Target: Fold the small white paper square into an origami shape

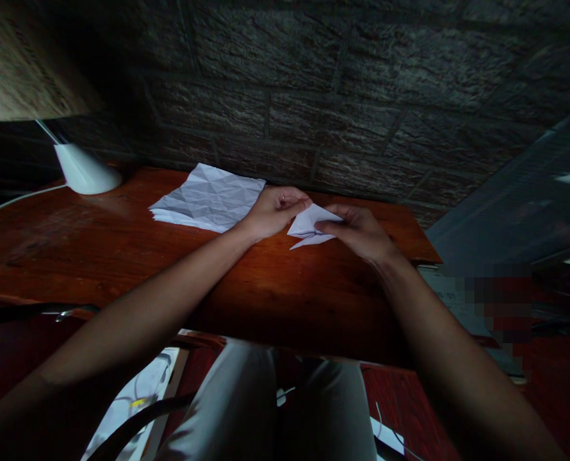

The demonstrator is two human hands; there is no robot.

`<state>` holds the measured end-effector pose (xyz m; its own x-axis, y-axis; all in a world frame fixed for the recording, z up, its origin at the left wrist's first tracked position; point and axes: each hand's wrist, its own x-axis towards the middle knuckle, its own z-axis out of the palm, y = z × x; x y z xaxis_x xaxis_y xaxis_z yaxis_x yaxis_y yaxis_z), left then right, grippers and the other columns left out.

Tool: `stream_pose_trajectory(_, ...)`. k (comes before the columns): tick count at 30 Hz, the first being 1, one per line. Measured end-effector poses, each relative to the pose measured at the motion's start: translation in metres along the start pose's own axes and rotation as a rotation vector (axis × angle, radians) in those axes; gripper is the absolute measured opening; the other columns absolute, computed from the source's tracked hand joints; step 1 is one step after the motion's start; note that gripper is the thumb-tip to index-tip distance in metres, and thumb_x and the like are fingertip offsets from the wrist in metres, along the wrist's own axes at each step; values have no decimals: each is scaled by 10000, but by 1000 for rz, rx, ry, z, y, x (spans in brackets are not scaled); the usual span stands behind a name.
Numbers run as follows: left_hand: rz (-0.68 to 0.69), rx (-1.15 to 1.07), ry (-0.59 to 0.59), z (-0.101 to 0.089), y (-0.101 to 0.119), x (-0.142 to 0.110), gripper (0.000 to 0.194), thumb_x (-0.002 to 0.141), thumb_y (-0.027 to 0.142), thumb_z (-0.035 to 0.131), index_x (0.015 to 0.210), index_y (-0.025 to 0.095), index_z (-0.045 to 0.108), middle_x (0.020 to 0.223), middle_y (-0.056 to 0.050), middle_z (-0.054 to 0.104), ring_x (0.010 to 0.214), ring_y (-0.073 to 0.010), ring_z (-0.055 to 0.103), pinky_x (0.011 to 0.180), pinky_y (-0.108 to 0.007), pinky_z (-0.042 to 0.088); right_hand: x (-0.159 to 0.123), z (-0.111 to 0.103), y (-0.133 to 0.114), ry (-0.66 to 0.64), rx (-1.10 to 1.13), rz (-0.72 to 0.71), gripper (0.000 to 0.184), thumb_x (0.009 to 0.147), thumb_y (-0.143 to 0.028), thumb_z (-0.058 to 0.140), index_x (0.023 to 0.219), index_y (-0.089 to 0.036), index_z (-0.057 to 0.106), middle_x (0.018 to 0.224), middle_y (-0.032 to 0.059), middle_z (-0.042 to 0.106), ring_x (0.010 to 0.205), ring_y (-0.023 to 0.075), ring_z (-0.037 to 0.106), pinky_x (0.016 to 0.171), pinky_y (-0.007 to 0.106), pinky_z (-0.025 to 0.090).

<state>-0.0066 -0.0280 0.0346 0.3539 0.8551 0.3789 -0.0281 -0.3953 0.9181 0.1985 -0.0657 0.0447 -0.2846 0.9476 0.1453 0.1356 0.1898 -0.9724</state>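
A small folded piece of white paper point(309, 227) is held just above the reddish wooden table point(122, 256), near its far edge. My left hand point(273, 210) pinches the paper's upper left corner with fingers curled. My right hand point(357, 232) grips the paper's right side, thumb on top. Both forearms reach out over the table from the near side.
A creased, unfolded white sheet point(208, 198) lies flat to the left of my hands. A white lamp base point(86, 169) stands at the far left under a woven shade point(16, 64). A dark brick-patterned wall point(337, 83) rises behind the table. Papers and cables lie on the floor below.
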Motion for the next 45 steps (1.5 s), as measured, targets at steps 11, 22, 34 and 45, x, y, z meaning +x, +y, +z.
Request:
stream_pose_trajectory(11, 4, 10, 15, 1, 0, 0, 86, 884, 202, 725, 845, 135, 761, 779, -31, 769, 679, -116, 661, 655, -233, 511, -1, 2, -3, 8, 27, -6, 271, 662, -307, 892, 889, -194, 797, 860, 9, 776, 778, 172, 668, 856, 357, 530)
stream_pose_trajectory(22, 21, 12, -3, 5, 4, -2, 93, 881, 200, 720, 822, 138, 755, 758, -31, 758, 676, -117, 660, 633, -222, 497, 1, 5, 2, 85, -24, -4, 216, 636, -277, 846, 821, -197, 769, 810, 2, 752, 744, 175, 643, 784, 349, 513)
stream_pose_trajectory(34, 49, 52, 32, 4, 0, -1, 115, 887, 235, 734, 817, 144, 747, 736, -31, 750, 674, -124, 663, 612, -221, 499, 1, 3, 3, 31, -21, 16, 274, 673, -322, 851, 897, -182, 779, 853, 7, 754, 784, 178, 653, 834, 352, 505)
stream_pose_trajectory(45, 29, 78, 11, 4, 1, -3, 159, 895, 304, 744, 845, 154, 761, 711, -24, 735, 568, -104, 589, 527, -222, 430, 2, 4, 3, 67, -45, -17, 310, 649, -281, 849, 934, -186, 773, 931, 38, 775, 878, 225, 704, 903, 417, 547)
